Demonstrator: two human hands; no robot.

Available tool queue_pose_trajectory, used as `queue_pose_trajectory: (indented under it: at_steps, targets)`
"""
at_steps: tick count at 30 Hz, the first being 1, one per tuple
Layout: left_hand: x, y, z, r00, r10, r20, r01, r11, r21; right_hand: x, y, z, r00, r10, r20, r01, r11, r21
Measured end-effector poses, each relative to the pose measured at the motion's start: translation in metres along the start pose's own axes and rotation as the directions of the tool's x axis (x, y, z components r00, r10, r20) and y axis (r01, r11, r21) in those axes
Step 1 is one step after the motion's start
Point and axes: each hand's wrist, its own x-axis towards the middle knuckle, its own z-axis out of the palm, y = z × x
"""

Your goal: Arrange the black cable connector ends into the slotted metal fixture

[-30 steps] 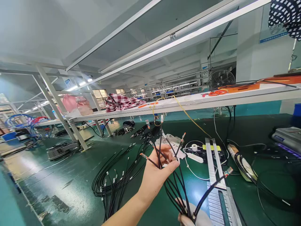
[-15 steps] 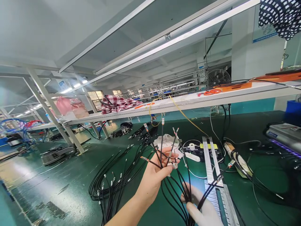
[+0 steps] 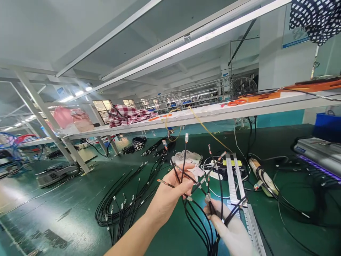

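Observation:
My bare left hand (image 3: 173, 186) is closed on several black cables (image 3: 184, 160), their labelled metal ends fanning out above the fingers. To its right, my right hand (image 3: 229, 227), in a white glove, grips more black cables (image 3: 210, 241) from the same bundle. Some cable ends stick up and to the right past the gloved thumb. Between the hands the cables bow downward and gather below the right hand. Under and behind the right hand lies a long metal ruler-like guide (image 3: 233, 181). The left fingertips are partly hidden by the cables.
Coiled black cables (image 3: 106, 206) lie left on the green bench (image 3: 80, 199). Behind the hands are a crumpled grey cloth (image 3: 188, 158) and a black power box (image 3: 223, 172). A grey machine with a purple light (image 3: 317, 156) stands right. A white shelf (image 3: 207, 115) spans the back.
My right hand has gripped more cables, with additional ends now rising from its fingers. Fewer cables stand in my left hand. The view has shifted slightly.

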Motion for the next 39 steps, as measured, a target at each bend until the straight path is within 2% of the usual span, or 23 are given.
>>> queue_pose_trajectory:
  at_steps: [4, 7, 9, 14, 17, 20, 24, 26, 28, 30, 33, 36, 39]
  targets:
    - [0.003, 0.003, 0.002, 0.994, -0.057, 0.094, 0.048, 0.994, 0.099, 0.000, -0.034, 0.002, 0.990, -0.116, 0.079, 0.131, 0.965, -0.228]
    - [0.001, 0.006, 0.006, 0.996, -0.032, 0.082, 0.018, 0.984, 0.177, 0.003, -0.049, 0.004, 0.989, -0.131, 0.073, 0.148, 0.936, -0.321]
    - [-0.002, 0.007, 0.007, 0.999, -0.004, 0.044, -0.006, 0.977, 0.214, 0.004, -0.055, 0.007, 0.994, -0.100, 0.034, 0.106, 0.952, -0.288]
    - [-0.010, 0.003, 0.000, 1.000, 0.004, -0.029, 0.003, 0.975, 0.224, 0.007, -0.061, 0.015, 1.000, 0.001, 0.024, 0.000, 0.999, -0.051]
    - [-0.012, 0.002, -0.009, 1.000, 0.010, -0.004, -0.009, 0.988, 0.155, 0.011, -0.063, 0.017, 1.000, 0.004, -0.003, -0.004, 0.998, 0.067]
    - [-0.012, 0.003, -0.015, 0.997, -0.013, 0.076, 0.006, 0.996, 0.085, 0.016, -0.067, 0.019, 0.999, 0.038, -0.025, -0.034, 0.987, 0.157]
    - [-0.013, 0.008, -0.019, 0.980, -0.043, 0.195, 0.020, 0.993, 0.120, 0.020, -0.072, 0.018, 0.999, 0.017, -0.044, -0.011, 0.989, 0.150]
    - [-0.013, 0.012, -0.019, 0.979, -0.004, 0.204, -0.018, 0.995, 0.103, 0.020, -0.074, 0.017, 0.998, -0.010, -0.062, 0.020, 0.989, 0.150]
    - [-0.013, 0.016, -0.019, 0.983, 0.077, 0.166, -0.094, 0.991, 0.091, 0.020, -0.076, 0.014, 0.998, -0.031, -0.055, 0.038, 0.991, 0.131]
    - [-0.013, 0.019, -0.021, 0.983, 0.167, 0.072, -0.175, 0.975, 0.137, 0.020, -0.077, 0.012, 0.998, -0.036, -0.048, 0.042, 0.992, 0.121]
    - [-0.010, 0.022, -0.024, 0.974, 0.227, -0.022, -0.219, 0.957, 0.188, 0.021, -0.079, 0.009, 0.997, -0.028, -0.076, 0.037, 0.992, 0.122]
    - [-0.005, 0.024, -0.023, 0.979, 0.203, 0.026, -0.204, 0.970, 0.135, 0.023, -0.082, 0.009, 0.997, -0.070, -0.019, 0.071, 0.997, 0.028]
    - [0.004, 0.029, -0.015, 0.985, 0.131, 0.111, -0.149, 0.974, 0.172, 0.024, -0.088, 0.013, 0.991, -0.106, 0.086, 0.112, 0.991, -0.073]
